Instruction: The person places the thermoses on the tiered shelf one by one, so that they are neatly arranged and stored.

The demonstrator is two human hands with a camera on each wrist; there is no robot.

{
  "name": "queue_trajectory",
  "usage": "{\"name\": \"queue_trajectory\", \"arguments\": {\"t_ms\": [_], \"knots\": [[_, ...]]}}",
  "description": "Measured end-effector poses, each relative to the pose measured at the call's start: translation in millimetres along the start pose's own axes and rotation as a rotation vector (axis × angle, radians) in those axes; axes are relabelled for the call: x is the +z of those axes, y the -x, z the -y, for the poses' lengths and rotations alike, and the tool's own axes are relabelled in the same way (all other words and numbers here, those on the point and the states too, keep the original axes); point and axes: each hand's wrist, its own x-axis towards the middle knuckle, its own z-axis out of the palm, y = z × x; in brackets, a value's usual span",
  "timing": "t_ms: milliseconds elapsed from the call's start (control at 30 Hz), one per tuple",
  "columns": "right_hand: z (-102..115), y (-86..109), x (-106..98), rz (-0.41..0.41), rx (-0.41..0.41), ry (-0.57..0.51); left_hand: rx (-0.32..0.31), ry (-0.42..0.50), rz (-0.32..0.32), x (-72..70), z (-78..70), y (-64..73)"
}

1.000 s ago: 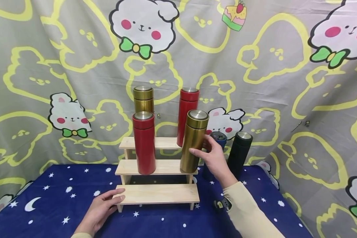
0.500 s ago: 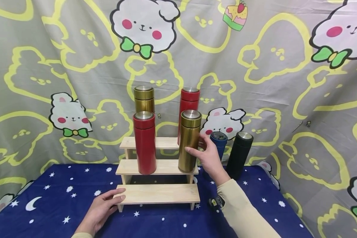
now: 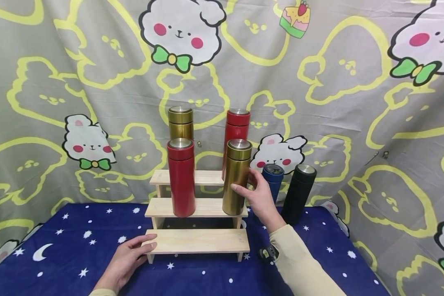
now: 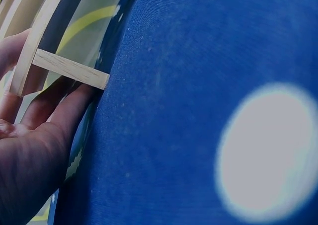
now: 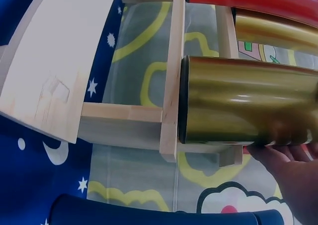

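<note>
My right hand (image 3: 260,198) grips a gold thermos (image 3: 237,174) from its right side, thumb in front and fingers partly hidden behind. The thermos is upright at the right end of the middle tier; its dark base (image 5: 184,100) is right at the board in the right wrist view. My left hand (image 3: 123,260) holds the left end of the lowest tier of a three-tier wooden stand (image 3: 200,240), with fingers above and below the board (image 4: 27,61) in the left wrist view. A red thermos (image 3: 181,181) stands on the middle tier's left end.
Behind, on the top tier, stand another gold thermos (image 3: 180,122) at left and another red thermos (image 3: 237,127) at right. A blue thermos (image 3: 274,181) and a black thermos (image 3: 299,193) stand right of the stand on the starry blue cloth (image 3: 85,234). A patterned curtain (image 3: 133,94) hangs behind.
My right hand has brought the gold thermos slightly left, and it has gone from tilted to upright on the middle tier. The left hand has kept its hold on the stand.
</note>
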Motion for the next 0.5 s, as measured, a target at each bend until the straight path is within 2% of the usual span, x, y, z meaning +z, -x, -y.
{"name": "queue_trajectory", "arguments": {"t_ms": [200, 500], "knots": [[-1.2, 0.1, -0.7, 0.012, 0.002, -0.013, -0.009, 0.002, 0.009, -0.3, -1.1, 0.1], [-4.4, 9.2, -7.5, -0.013, -0.011, -0.012, -0.01, 0.004, 0.015, 0.0, -2.0, 0.4]]}}
